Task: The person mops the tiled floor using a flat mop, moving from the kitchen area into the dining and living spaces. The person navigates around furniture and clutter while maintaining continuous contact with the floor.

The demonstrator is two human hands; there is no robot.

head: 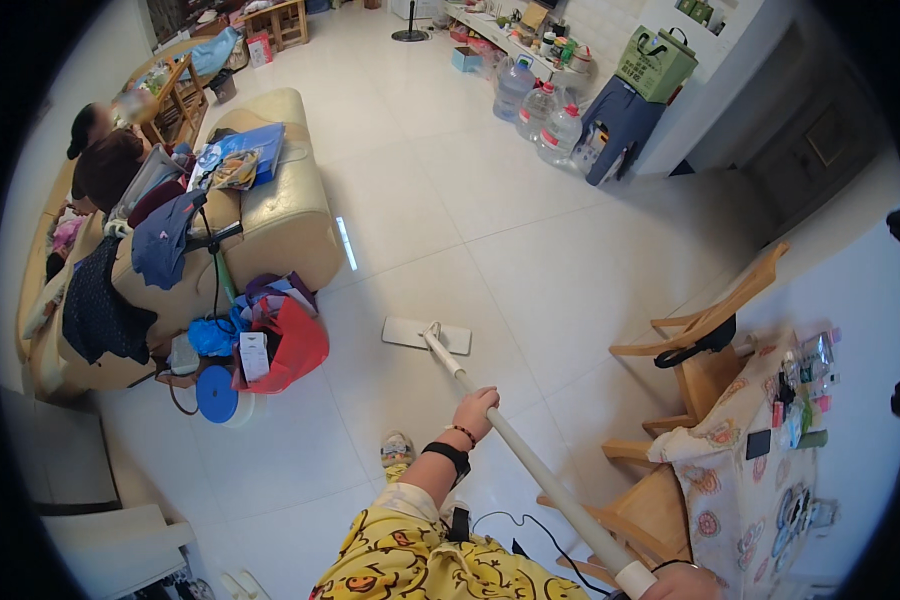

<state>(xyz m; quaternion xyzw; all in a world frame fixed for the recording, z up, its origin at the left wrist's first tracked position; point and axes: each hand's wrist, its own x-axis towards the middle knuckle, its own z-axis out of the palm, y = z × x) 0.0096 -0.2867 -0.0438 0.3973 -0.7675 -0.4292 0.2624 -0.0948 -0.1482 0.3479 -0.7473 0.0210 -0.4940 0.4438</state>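
A flat mop with a white rectangular head point(405, 332) rests on the pale tiled floor ahead of me. Its long cream pole point(547, 480) slants from the head down to the lower right. Partway along the pole, my left hand point(476, 414) is wrapped around it, with a beaded bracelet and a black band on that arm. My right hand point(682, 583) grips the pole near its upper end and is partly cut off by the bottom of the view. One patterned shoe point(397, 448) shows left of my left forearm.
On the left stands a cream sofa point(285, 217) with clothes on it and a person point(112, 165) beyond. A red bag point(292, 345) and a blue-lidded bucket point(217, 394) sit beside it. Wooden chairs point(690, 375) and a cloth-covered table point(709, 487) flank the right. Large water bottles point(559, 135) stand farther off.
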